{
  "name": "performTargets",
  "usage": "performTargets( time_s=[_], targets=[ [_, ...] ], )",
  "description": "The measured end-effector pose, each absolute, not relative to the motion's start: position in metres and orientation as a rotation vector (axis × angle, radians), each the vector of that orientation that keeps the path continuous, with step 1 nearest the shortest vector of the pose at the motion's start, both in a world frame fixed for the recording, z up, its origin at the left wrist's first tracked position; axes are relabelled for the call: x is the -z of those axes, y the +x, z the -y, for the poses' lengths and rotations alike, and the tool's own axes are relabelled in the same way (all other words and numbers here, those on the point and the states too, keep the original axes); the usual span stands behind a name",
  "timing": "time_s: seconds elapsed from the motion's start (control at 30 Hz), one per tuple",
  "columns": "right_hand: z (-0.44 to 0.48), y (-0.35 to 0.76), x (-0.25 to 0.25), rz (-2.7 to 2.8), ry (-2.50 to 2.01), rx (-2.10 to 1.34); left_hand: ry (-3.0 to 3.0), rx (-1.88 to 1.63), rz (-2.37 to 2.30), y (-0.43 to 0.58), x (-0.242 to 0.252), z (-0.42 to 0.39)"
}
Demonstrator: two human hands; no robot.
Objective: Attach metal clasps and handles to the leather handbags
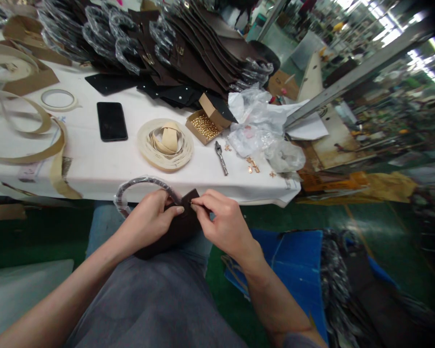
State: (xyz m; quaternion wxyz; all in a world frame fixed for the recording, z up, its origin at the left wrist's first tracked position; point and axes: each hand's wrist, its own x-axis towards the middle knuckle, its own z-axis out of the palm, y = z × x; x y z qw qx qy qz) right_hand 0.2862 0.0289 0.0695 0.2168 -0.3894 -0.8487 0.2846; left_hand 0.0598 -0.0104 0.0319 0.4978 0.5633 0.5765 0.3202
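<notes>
A dark brown bag panel (183, 226) rests over my lap, with a plastic-wrapped handle (145, 181) curving up from it toward the table edge. My left hand (155, 216) grips the panel near the handle's base, thumb on top. At the panel's upper right corner my right hand (221, 217) pinches a tiny gold-coloured metal piece (191, 202) against the surface. Its exact shape is hidden by the fingertips. On the table beyond lie a metal punch-like tool (221, 158) and a small box of gold studs (205, 126).
A roll of cream tape (166, 145), a black phone (111, 121) and a tape ring (59, 99) lie on the white table. Stacked brown bag pieces (203, 43) fill the back. Plastic bags (261, 130) and loose gold fittings (253, 165) are at right. A blue bin (293, 261) stands below.
</notes>
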Motion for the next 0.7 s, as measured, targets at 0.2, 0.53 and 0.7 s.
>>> performTargets(
  time_s=[0.2,0.53,0.7],
  targets=[
    [-0.025,0.281,-0.071,2.292,-1.117,-0.729,1.423,-0.757,-1.442,0.058,-0.039,0.010],
    [-0.029,0.280,-0.070,2.514,-1.196,-0.719,1.443,-0.724,-1.437,0.071,-0.027,0.011],
    [-0.034,0.278,-0.063,2.532,-1.185,-0.714,1.481,-0.702,-1.459,0.076,-0.026,0.012]
  ],
)
